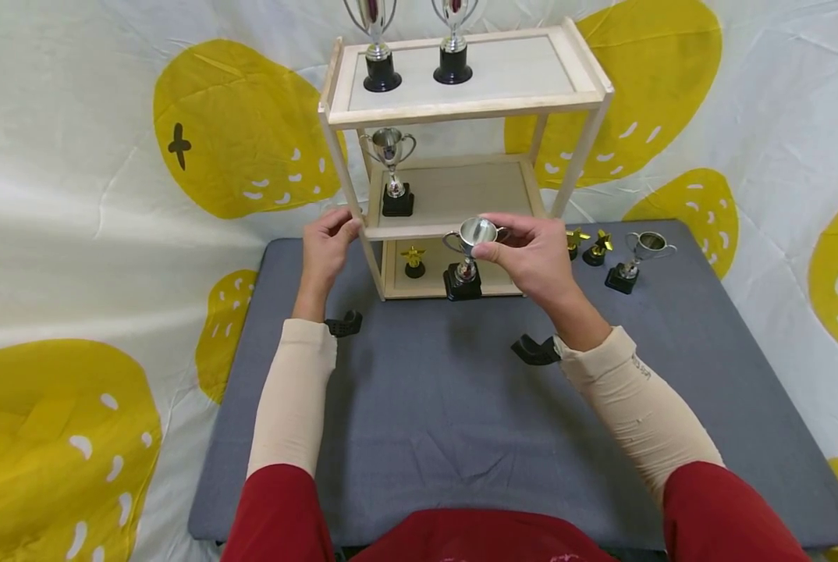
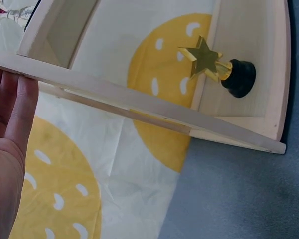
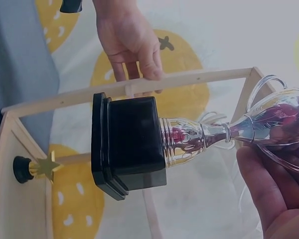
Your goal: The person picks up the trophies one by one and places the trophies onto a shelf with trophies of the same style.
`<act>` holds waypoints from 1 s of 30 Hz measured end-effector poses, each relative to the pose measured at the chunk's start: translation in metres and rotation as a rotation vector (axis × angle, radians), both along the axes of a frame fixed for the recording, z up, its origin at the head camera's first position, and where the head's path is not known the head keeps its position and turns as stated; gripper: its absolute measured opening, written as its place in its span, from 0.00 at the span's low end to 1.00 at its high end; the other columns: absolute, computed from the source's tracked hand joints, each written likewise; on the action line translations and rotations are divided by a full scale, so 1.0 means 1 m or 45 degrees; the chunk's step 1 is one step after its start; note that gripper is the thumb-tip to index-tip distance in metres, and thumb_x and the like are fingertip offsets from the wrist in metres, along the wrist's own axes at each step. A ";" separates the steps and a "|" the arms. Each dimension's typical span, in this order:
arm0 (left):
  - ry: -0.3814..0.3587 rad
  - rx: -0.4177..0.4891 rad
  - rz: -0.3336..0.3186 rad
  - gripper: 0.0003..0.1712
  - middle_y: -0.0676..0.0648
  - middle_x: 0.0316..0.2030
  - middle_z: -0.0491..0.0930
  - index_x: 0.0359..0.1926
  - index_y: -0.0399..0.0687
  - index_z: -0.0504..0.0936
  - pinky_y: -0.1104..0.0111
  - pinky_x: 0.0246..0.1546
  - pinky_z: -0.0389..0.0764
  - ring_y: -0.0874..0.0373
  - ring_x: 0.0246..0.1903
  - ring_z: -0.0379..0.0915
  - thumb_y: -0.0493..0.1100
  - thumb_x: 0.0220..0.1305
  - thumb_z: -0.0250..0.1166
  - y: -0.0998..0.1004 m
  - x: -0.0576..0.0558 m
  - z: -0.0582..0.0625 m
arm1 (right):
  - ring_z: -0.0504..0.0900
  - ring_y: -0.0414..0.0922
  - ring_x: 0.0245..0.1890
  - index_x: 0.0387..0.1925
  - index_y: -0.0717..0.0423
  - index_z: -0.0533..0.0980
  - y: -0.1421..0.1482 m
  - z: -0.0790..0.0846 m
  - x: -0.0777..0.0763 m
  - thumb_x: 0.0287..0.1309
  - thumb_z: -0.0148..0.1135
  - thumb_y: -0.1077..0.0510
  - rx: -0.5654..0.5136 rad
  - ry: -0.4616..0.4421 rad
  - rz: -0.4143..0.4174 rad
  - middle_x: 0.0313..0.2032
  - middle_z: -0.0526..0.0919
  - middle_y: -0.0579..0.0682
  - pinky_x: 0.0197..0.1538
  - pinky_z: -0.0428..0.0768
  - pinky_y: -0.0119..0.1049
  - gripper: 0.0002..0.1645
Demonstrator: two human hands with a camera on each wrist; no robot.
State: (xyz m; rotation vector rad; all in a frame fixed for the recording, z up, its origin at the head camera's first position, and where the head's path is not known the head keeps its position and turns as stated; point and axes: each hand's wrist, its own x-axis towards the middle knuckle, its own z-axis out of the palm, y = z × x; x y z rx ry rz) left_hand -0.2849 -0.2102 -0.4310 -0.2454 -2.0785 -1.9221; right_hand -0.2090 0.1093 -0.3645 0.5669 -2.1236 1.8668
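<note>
In the head view, my right hand (image 1: 535, 256) pinches a silver trophy cup (image 1: 466, 268) by its bowl and handle. The cup is upright, in front of the wooden shelf (image 1: 454, 114). Its square black base (image 3: 129, 139) fills the middle of the right wrist view. My left hand (image 1: 328, 246) grips the shelf's left front post (image 2: 114, 94), fingers partly hidden behind the wood. On the middle tier, another silver cup (image 1: 393, 172) stands at the left. A gold star trophy (image 1: 414, 262) with a round black base sits on the bottom tier.
Two tall cups, a left one (image 1: 379, 55) and a right one (image 1: 453, 48), stand on the top tier. Right of the shelf, on the grey table (image 1: 447, 437), are two gold star trophies (image 1: 598, 248) and a silver cup (image 1: 638, 261). Printed cloth hangs behind.
</note>
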 end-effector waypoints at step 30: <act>-0.102 0.069 -0.143 0.17 0.55 0.42 0.84 0.54 0.27 0.85 0.76 0.45 0.86 0.64 0.39 0.81 0.31 0.65 0.71 -0.010 0.000 0.010 | 0.84 0.39 0.28 0.48 0.66 0.87 -0.009 0.029 -0.017 0.44 0.85 0.64 -0.061 -0.071 0.039 0.33 0.90 0.38 0.35 0.86 0.26 0.26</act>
